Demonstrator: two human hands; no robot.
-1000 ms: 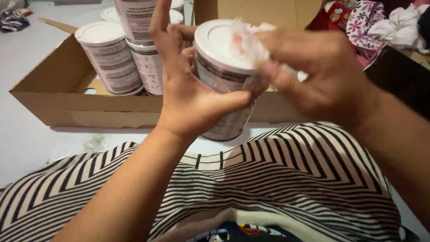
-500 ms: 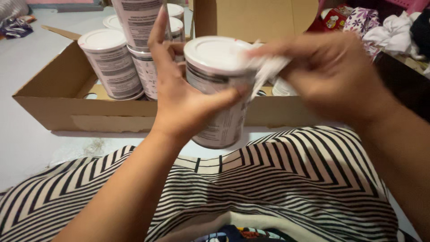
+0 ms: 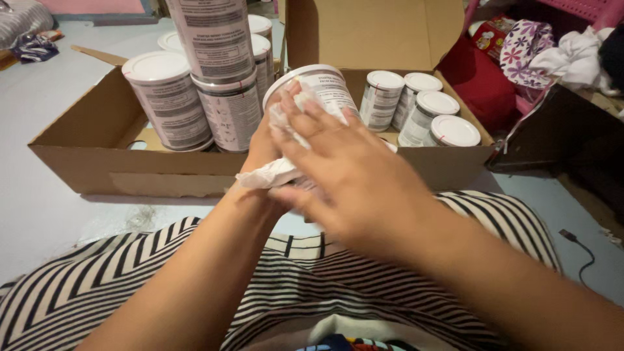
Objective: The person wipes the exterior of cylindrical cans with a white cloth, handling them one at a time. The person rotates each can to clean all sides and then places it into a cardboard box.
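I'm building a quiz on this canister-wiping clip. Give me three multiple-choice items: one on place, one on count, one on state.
1. Where do the four small canisters stand?
A. in the box's right end
B. on the floor
C. on the lap

2. How many hands are on the held canister?
A. none
B. one
C. two

3. The white cloth is:
A. folded flat
B. crumpled
C. hanging from the box

Answers: 1 A, they sit inside the cardboard box; 2 C, left hand behind it, right hand across its front; 3 B, it bunches under the right hand.

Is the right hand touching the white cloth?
Touching. The head view shows the right hand pressing the white cloth flat against the can.
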